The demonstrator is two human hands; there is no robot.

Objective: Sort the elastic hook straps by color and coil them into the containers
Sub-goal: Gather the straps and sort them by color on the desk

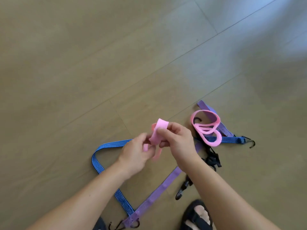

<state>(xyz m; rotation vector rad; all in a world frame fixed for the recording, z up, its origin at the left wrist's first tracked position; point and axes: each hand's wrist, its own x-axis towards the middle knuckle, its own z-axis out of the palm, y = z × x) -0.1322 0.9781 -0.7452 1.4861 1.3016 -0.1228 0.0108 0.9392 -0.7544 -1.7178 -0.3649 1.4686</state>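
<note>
A pink elastic strap [157,132] is held up between both hands above the floor. My right hand [177,140] has the strap looped over its fingers, and my left hand [137,151] pinches the loose end. A second pink strap [207,129] lies coiled in loose loops on the floor to the right. A blue striped strap [99,151] runs in a bend under my left arm, its other end [232,139] showing at the right with a black hook [251,143]. A purple strap [159,191] crosses diagonally beneath my hands. No container is in view.
Black hooks and clips [211,161] lie bunched to the right of my right wrist, with another black hook [181,190] lower down. My sandalled foot [198,216] stands at the bottom edge. Everything rests on a wooden plank floor [83,63].
</note>
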